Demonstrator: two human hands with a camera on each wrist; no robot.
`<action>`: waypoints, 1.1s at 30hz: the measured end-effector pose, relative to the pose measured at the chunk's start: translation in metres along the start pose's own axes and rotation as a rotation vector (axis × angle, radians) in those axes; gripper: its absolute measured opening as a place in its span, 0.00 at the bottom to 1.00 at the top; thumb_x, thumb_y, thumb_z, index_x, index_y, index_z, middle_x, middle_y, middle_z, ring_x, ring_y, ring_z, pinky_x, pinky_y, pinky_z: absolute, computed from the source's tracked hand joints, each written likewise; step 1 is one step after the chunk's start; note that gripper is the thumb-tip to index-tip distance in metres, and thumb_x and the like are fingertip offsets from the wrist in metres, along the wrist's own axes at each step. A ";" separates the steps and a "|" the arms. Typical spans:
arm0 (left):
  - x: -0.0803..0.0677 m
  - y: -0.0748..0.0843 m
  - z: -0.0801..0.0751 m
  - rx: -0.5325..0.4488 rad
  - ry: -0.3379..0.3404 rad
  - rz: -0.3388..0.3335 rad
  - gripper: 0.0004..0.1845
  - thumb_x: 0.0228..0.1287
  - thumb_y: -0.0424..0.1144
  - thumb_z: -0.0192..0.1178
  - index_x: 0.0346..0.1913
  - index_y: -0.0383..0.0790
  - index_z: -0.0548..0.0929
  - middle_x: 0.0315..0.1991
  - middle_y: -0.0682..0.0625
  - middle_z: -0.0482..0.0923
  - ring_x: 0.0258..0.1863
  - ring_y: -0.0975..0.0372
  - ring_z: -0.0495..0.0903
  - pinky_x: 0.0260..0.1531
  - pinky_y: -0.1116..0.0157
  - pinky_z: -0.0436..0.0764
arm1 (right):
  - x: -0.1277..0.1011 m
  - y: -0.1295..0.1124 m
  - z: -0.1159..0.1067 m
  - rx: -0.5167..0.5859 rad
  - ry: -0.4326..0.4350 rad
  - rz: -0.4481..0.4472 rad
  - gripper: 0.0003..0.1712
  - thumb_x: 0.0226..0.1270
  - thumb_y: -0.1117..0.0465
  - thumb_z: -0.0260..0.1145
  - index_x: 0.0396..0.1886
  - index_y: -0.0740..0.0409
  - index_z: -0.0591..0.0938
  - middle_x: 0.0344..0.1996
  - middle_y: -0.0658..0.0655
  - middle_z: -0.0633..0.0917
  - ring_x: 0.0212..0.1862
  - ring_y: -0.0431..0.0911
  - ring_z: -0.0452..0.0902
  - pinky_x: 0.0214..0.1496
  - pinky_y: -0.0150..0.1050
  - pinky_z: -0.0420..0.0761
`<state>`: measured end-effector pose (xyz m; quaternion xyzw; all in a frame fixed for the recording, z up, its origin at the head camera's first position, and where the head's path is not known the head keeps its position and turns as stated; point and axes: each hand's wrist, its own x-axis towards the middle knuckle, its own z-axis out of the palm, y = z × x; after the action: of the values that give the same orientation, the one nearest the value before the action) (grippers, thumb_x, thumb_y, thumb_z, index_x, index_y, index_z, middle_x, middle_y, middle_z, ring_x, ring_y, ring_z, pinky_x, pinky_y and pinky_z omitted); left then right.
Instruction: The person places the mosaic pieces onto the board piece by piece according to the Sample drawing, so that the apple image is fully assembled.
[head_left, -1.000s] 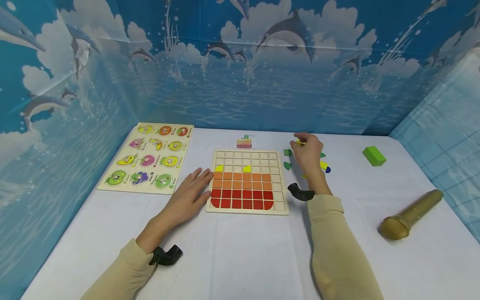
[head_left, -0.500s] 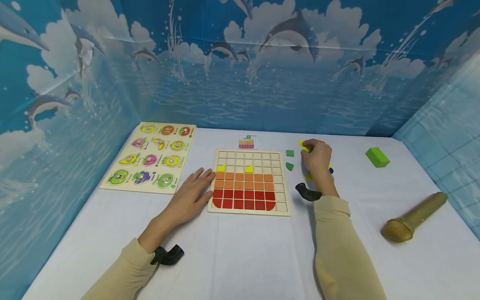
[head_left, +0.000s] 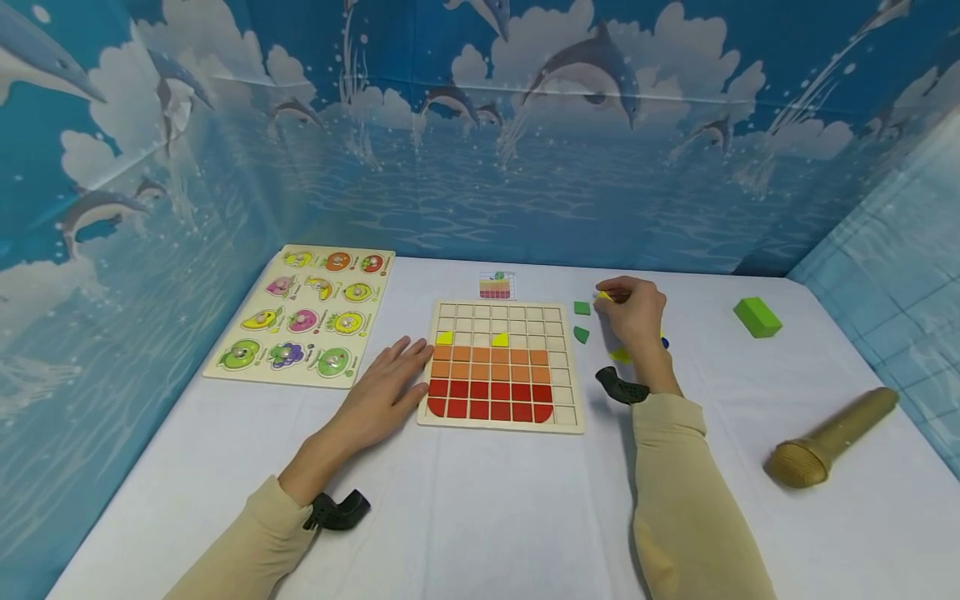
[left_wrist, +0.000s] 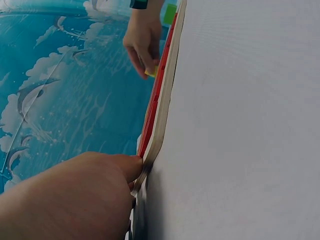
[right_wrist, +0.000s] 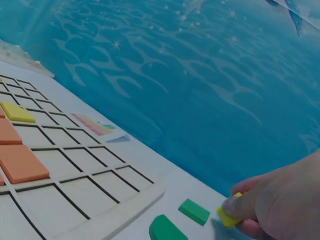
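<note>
My left hand (head_left: 382, 392) lies flat, fingers straight, against the grid board (head_left: 501, 365) at its 9 o'clock edge. Further out, at the board's 2 o'clock, my right hand (head_left: 636, 315) pinches a yellow tile (right_wrist: 228, 218) just off the surface: light, stiff, smooth, best taken by its edges. 1 second ago that hand reached higher.

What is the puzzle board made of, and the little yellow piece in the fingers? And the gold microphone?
The puzzle board looks like pale wood: light tan, matte, with a thick plain edge. The yellow piece held by the right hand is probably painted wood, since its colour is flat and even, though it could be plastic. The microphone looks like plastic with a dull gold finish; that one is hardest to tell.
</note>
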<state>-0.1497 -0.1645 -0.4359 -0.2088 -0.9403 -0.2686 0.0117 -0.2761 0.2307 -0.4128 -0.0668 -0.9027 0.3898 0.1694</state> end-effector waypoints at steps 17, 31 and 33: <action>0.000 0.002 -0.001 0.008 -0.003 -0.009 0.36 0.78 0.47 0.59 0.83 0.46 0.63 0.84 0.50 0.58 0.86 0.51 0.48 0.85 0.46 0.51 | -0.018 -0.057 0.028 0.175 -0.239 -0.150 0.10 0.69 0.63 0.75 0.47 0.61 0.91 0.43 0.64 0.92 0.45 0.56 0.89 0.50 0.51 0.87; 0.000 0.003 -0.002 0.013 -0.009 -0.007 0.35 0.78 0.47 0.59 0.83 0.46 0.63 0.84 0.49 0.59 0.86 0.51 0.48 0.85 0.47 0.50 | -0.054 -0.100 0.068 0.193 -0.435 -0.208 0.06 0.69 0.63 0.76 0.44 0.56 0.93 0.41 0.56 0.92 0.46 0.49 0.88 0.55 0.46 0.87; 0.000 0.003 -0.002 0.014 -0.011 -0.010 0.35 0.78 0.47 0.59 0.83 0.46 0.63 0.84 0.49 0.59 0.86 0.51 0.48 0.85 0.47 0.50 | -0.059 -0.103 0.073 0.181 -0.447 -0.227 0.05 0.69 0.64 0.76 0.42 0.56 0.93 0.40 0.55 0.92 0.45 0.48 0.88 0.56 0.46 0.87</action>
<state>-0.1488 -0.1634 -0.4330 -0.2057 -0.9431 -0.2611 0.0065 -0.2462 0.0953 -0.3995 0.1381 -0.8810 0.4524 0.0138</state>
